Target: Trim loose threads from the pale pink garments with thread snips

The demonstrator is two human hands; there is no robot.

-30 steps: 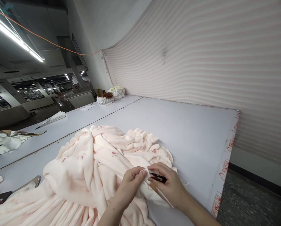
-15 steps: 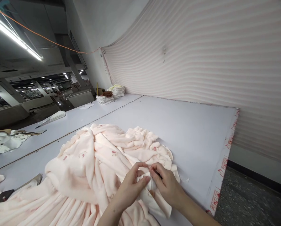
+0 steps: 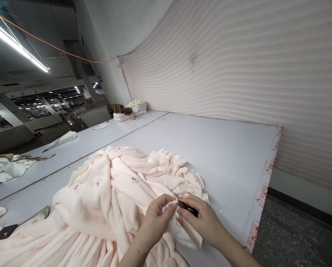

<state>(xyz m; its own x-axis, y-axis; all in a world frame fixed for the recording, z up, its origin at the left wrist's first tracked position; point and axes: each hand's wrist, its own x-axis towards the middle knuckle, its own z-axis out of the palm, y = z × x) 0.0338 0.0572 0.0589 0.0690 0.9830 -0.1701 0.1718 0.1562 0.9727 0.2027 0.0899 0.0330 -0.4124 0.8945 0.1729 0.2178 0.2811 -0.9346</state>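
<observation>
A pale pink plush garment with small red embroidered motifs and ruffled edges lies heaped over the table. My left hand pinches a bunched whitish edge of this garment between thumb and fingers. Close beside it, my right hand is closed around small black thread snips. Their metal tip points left and meets the pinched cloth near my left fingertips. Whether the blades are apart is too small to tell. Loose pale fabric hangs below both hands.
Large shears lie at the lower left, partly under cloth. White scraps and a folded white stack rest along the left side. Fabric piles stand at the far corner. A striped cloth sheet hangs behind the table.
My right hand has turned, bringing more of the black snips into view with the tip at the cloth. My left hand has shifted slightly and gathered the edge tighter.
</observation>
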